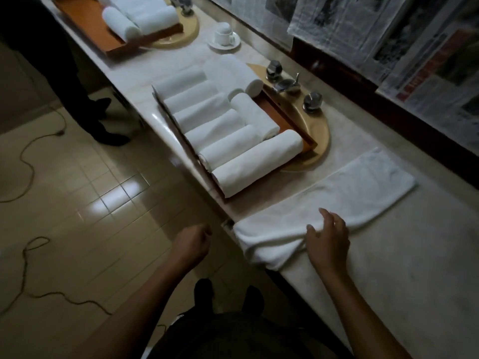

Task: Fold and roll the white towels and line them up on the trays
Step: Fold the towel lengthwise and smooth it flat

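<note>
A white towel [344, 200] lies folded into a long strip across the marble counter [404, 255], its near end bunched at the counter's front edge. My right hand [328, 240] rests on that near end with fingers spread. My left hand [191, 244] hangs in a loose fist over the floor, left of the counter, holding nothing. A brown tray [285, 117] over the near sink carries several rolled white towels [256, 163] in a row. A second brown tray [88, 24] at the far end holds more rolled towels [121, 23].
Chrome taps [286, 85] stand behind the near basin [318, 141]. A white cup on a saucer [224, 36] sits between the two sinks. Another person's dark legs [85, 99] stand on the tiled floor at left. A cord [31, 161] trails across the tiles.
</note>
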Available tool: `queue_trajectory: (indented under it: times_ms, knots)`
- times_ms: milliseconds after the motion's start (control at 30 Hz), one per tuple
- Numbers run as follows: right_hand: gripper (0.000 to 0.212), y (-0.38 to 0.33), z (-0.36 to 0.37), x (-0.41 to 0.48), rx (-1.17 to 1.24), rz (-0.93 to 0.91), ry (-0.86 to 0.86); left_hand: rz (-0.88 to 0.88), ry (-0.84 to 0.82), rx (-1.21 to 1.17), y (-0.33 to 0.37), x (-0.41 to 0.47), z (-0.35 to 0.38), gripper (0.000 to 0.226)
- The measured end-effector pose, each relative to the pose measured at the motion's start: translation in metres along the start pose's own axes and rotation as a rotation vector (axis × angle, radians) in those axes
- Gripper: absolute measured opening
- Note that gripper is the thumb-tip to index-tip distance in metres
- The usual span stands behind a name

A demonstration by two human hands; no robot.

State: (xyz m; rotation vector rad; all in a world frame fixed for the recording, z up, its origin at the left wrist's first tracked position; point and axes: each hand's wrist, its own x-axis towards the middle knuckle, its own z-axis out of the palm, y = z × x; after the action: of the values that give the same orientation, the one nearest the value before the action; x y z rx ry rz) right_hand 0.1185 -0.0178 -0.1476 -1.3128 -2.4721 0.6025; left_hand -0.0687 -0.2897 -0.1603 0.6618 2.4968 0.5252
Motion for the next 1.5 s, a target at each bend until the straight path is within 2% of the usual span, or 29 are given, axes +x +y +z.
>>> queue_trajectory:
  times_ms: [67, 100, 167, 233, 300, 433, 567, 600, 733, 833, 967, 1100, 1333, 1500]
  knots:
    - [0.040, -0.008, -0.003, -0.028, 0.067, 0.197, 0.042, 0.148, 0.039, -0.073, 0.026, 0.007, -0.005, 0.020]
    - [0.030, -0.011, -0.003, -0.039, 0.109, 0.305, 0.009, 0.220, 0.043, -0.104, 0.040, 0.011, -0.007, 0.018]
    - [0.024, -0.023, 0.002, -0.057, 0.139, 0.507, -0.183, 0.352, 0.026, -0.111, 0.065, 0.024, -0.006, 0.016]
    - [0.032, -0.034, 0.012, -0.069, 0.070, 0.511, -0.339, 0.458, -0.004, -0.073, 0.085, 0.040, -0.001, 0.018]
    - [0.032, -0.043, 0.019, -0.072, 0.045, 0.493, -0.328, 0.510, -0.070, 0.008, 0.098, 0.054, 0.006, 0.021]
    - [0.020, -0.052, 0.005, -0.076, 0.275, 0.618, -0.142, 0.523, -0.148, 0.127, 0.106, 0.063, 0.017, 0.016]
    - [0.020, -0.054, -0.008, -0.108, 0.338, 0.609, 0.178, 0.467, -0.198, 0.094, 0.111, 0.051, 0.029, 0.015]
    - [0.024, -0.050, -0.006, -0.116, 0.311, 0.624, 0.182, 0.431, -0.214, 0.056, 0.111, 0.048, 0.031, 0.015]
    - [0.045, -0.029, 0.004, -0.127, 0.202, 0.804, -0.020, 0.359, -0.286, 0.037, 0.116, 0.043, 0.037, 0.019]
    - [0.055, -0.018, 0.002, -0.110, 0.100, 0.862, -0.032, 0.338, -0.283, 0.057, 0.123, 0.043, 0.035, 0.025]
    - [0.025, -0.007, -0.007, -0.088, 0.166, 0.845, -0.044, 0.345, -0.285, 0.072, 0.128, 0.046, 0.034, 0.016]
    - [0.013, -0.002, -0.016, -0.089, 0.354, 0.810, 0.056, 0.329, -0.276, -0.047, 0.129, 0.043, 0.031, 0.014]
    - [0.022, 0.001, -0.017, -0.098, 0.427, 0.812, 0.195, 0.262, -0.262, -0.139, 0.120, 0.040, 0.030, 0.012]
    - [0.029, 0.009, -0.008, -0.087, 0.307, 0.621, 0.245, 0.396, -0.161, -0.034, 0.135, 0.041, 0.036, 0.012]
